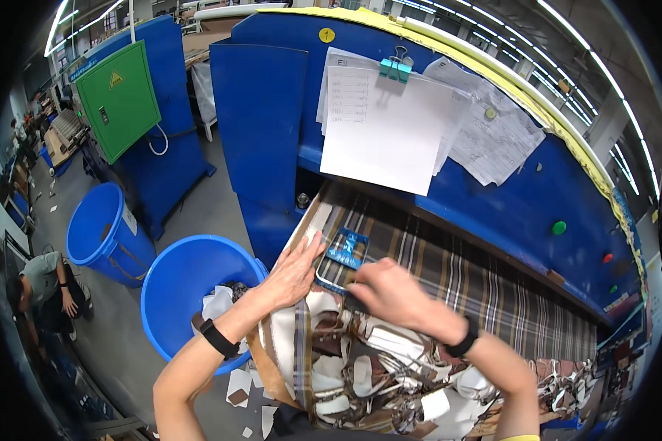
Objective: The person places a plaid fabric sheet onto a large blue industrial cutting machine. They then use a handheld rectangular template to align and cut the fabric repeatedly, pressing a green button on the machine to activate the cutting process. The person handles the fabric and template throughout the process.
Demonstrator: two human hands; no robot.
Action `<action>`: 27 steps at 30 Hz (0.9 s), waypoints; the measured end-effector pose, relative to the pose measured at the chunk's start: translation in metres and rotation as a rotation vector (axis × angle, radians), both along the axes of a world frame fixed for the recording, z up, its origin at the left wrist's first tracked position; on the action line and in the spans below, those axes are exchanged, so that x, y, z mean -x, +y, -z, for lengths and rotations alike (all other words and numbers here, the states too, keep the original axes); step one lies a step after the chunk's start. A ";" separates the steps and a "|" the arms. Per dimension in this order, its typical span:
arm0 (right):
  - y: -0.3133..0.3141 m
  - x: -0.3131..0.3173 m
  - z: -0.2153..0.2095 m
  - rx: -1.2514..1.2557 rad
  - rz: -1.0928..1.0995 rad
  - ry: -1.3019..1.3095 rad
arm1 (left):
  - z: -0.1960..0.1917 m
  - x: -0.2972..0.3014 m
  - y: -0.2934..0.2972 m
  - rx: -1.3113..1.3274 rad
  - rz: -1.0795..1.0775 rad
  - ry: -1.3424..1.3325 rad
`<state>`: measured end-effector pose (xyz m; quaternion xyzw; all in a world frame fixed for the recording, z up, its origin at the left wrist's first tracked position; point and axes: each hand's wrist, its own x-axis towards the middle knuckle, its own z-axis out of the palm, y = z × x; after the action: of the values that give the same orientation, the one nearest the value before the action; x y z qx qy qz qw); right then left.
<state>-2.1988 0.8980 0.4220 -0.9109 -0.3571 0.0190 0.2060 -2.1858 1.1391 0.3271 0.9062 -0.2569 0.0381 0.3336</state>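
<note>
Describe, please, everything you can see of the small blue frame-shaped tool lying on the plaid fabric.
The blue cutting die is a small, roughly rectangular open frame with thin upright walls, apparently metal. It lies flat on the brown plaid fabric at the machine bed's left end, between the flat left hand and the right hand, whose fingers curl beside it.

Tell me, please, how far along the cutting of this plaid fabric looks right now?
Done: cut-out plaid scrap hangs at the near edge, and offcuts lie in the blue bin. In hand: left hand and right hand rest by the blue cutting die. Left: uncut plaid fabric stretches right.
</note>
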 end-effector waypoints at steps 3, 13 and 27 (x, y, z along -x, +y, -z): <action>0.037 0.012 0.049 0.057 -0.070 -0.262 | -0.006 0.014 -0.006 -0.156 -0.047 0.113; 0.017 0.016 -0.005 -0.616 0.185 0.381 | -0.007 0.054 0.012 -0.012 -0.121 0.091; -0.012 0.079 -0.026 -1.107 0.198 0.865 | -0.119 0.118 -0.058 0.630 -0.138 0.336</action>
<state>-2.2781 0.8861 0.4480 -0.6115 -0.1161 0.1760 0.7627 -2.3039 1.0812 0.4460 0.7679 -0.1124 -0.0118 0.6305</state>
